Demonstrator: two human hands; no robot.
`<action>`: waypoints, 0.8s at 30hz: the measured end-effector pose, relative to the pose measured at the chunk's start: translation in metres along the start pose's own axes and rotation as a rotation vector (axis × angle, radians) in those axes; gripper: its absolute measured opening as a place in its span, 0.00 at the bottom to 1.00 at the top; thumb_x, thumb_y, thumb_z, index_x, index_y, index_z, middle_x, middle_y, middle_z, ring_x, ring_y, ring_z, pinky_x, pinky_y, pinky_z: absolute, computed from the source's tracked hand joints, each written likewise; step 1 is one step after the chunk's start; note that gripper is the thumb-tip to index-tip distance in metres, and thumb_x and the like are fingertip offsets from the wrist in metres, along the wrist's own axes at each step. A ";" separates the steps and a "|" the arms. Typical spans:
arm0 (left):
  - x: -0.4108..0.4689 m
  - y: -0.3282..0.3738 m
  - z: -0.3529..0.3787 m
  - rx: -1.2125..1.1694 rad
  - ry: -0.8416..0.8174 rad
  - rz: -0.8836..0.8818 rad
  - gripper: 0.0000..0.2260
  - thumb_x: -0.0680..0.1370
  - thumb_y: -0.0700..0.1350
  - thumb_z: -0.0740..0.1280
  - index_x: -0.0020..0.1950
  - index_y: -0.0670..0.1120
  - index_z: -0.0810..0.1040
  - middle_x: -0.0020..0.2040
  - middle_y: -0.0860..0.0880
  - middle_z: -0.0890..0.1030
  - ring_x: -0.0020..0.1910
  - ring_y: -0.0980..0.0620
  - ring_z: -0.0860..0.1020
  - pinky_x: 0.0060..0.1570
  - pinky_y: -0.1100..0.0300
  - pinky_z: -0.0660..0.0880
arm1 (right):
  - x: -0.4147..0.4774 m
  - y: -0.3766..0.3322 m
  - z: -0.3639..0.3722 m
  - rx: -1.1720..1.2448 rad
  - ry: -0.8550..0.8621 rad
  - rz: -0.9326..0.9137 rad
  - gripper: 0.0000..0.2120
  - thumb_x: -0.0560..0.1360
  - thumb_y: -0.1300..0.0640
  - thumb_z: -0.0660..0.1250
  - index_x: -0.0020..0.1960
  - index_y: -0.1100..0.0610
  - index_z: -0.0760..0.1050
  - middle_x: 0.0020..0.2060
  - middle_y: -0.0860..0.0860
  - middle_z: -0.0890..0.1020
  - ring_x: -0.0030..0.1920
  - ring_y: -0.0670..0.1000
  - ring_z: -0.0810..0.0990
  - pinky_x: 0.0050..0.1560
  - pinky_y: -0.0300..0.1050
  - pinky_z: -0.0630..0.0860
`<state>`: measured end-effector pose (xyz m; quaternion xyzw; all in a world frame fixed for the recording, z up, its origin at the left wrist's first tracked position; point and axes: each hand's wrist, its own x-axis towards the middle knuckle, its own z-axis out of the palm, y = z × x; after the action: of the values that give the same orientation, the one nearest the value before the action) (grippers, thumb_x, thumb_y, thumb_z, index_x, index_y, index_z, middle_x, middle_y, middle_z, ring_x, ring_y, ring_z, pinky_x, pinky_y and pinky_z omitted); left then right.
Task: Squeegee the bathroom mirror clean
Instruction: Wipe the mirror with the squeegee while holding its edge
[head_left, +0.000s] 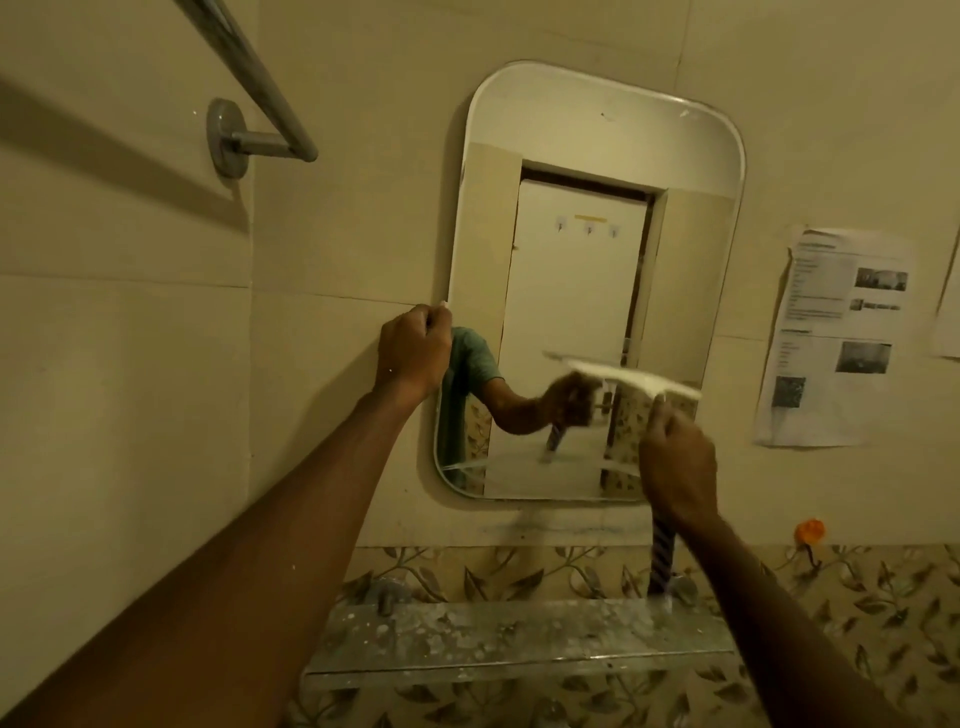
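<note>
A mirror (587, 249) is fixed to the tiled wall (337, 234) above a glass shelf (493, 644); its left edge is gripped by the closed left hand (413, 351); a squeegee (636, 382), blurred, is pressed to the lower right glass, its handle clasped in the right hand (678, 462).

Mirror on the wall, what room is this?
Most likely a bathroom. The mirror hangs on a tiled wall, a metal towel bar is fixed to the left of it, and a glass shelf sits just below.
</note>
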<state>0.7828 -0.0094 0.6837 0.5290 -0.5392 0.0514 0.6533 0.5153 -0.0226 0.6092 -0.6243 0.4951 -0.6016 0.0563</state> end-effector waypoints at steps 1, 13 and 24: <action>0.004 0.005 -0.002 0.024 -0.014 -0.024 0.20 0.82 0.53 0.54 0.35 0.45 0.73 0.31 0.50 0.73 0.31 0.54 0.72 0.30 0.61 0.67 | 0.022 -0.019 -0.007 0.006 0.017 -0.054 0.23 0.83 0.47 0.49 0.38 0.57 0.73 0.30 0.56 0.78 0.28 0.54 0.76 0.29 0.50 0.76; 0.020 0.014 -0.007 0.105 -0.046 -0.099 0.24 0.81 0.58 0.52 0.34 0.46 0.76 0.30 0.48 0.76 0.35 0.44 0.79 0.43 0.47 0.80 | 0.006 -0.004 0.022 0.049 -0.020 -0.063 0.22 0.83 0.51 0.49 0.37 0.57 0.73 0.27 0.55 0.75 0.25 0.50 0.71 0.25 0.47 0.71; 0.001 0.003 -0.003 0.079 0.008 -0.013 0.22 0.82 0.54 0.54 0.32 0.48 0.72 0.28 0.50 0.73 0.27 0.54 0.72 0.27 0.62 0.65 | -0.029 0.013 0.020 0.017 -0.006 -0.010 0.21 0.82 0.47 0.50 0.38 0.52 0.73 0.27 0.54 0.75 0.24 0.52 0.71 0.23 0.47 0.71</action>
<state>0.7829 -0.0060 0.6870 0.5578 -0.5305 0.0704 0.6344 0.5308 -0.0196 0.5753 -0.6279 0.4868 -0.6043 0.0599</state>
